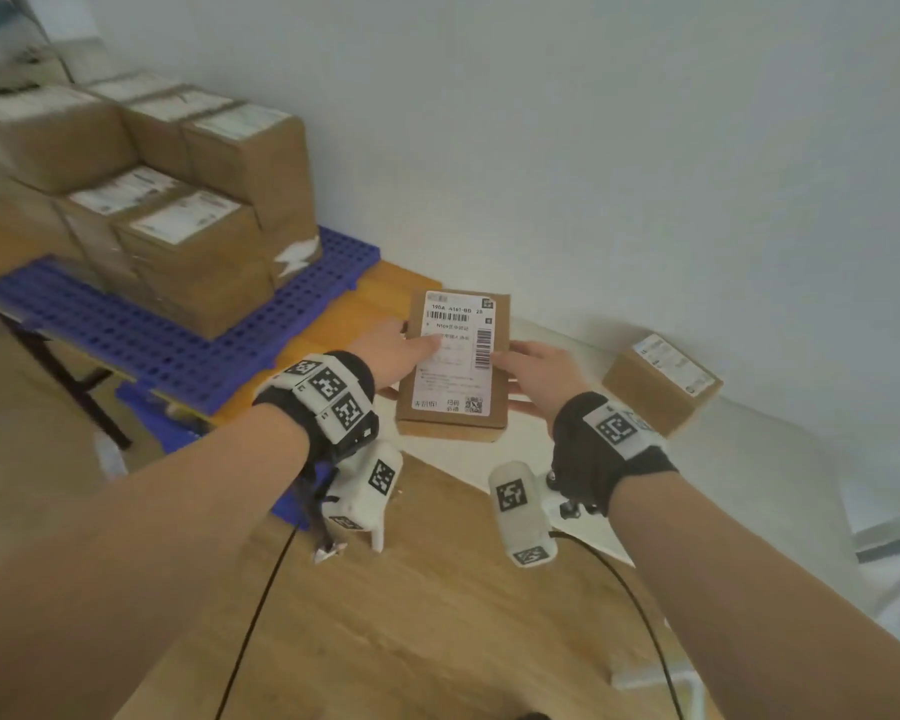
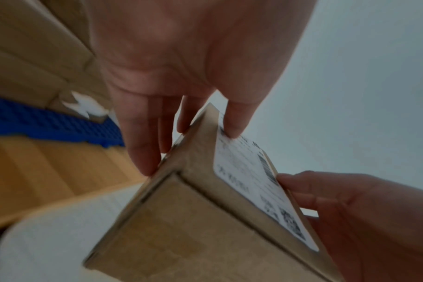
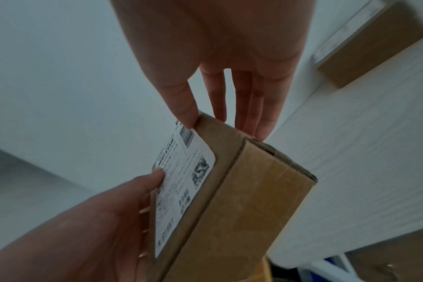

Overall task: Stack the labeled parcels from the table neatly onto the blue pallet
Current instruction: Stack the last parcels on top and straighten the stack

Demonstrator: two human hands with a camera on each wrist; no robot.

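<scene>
both hands' fingers (image 2: 143, 152) around labeled parcel (image 1: 455, 363); spare parcel (image 1: 661, 381) only in head, right-wrist views

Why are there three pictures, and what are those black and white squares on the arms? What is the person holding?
No robot here, just a person with small cameras. The big picture comes from a camera on the head, looking down. The other two come from cameras strapped on each wrist, so the fingers look huge. The wrist bands wear the checkered squares.

The left hand and the right hand hold one brown box between them, thumbs on top where its white label is. Fingers are along its sides.

Another box waits on the white table by the wall. To the left, a stack of boxes stands on a blue pallet. The held box probably goes there next.
</scene>
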